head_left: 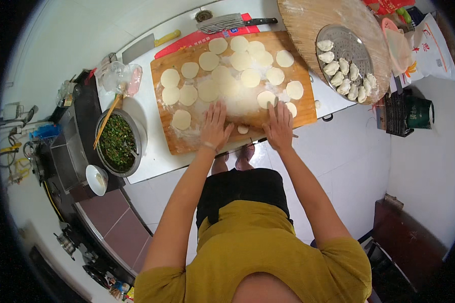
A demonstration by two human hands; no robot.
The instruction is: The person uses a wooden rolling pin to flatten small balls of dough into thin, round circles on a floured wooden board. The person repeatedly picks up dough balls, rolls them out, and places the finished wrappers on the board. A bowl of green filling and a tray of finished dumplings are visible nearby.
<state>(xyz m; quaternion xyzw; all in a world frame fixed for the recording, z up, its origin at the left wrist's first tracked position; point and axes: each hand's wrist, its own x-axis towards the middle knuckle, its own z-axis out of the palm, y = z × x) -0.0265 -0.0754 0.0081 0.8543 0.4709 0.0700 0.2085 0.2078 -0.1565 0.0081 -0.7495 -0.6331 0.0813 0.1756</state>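
Both hands rest at the near edge of a floured wooden board [298, 118]. My left hand [215, 129] lies palm down with its fingers stretched forward. My right hand [279, 126] is also palm down, fingers extended, beside a round dough wrapper [266, 99]. Between them runs a thin wooden rolling pin [250, 122], its ends partly hidden under the hands. A small piece of dough [242, 130] sits against the pin. Several flat round dough wrappers [209, 61] are spread over the board, some overlapping around a patch of flour.
At left stands a pot of chopped green filling [117, 144] with chopsticks [107, 121] across it, and a white bowl [96, 180] below. A cleaver [139, 48] and a black-handled knife [222, 23] lie behind the board. Folded dumplings [344, 65] sit on a perforated metal tray [346, 43] at right.
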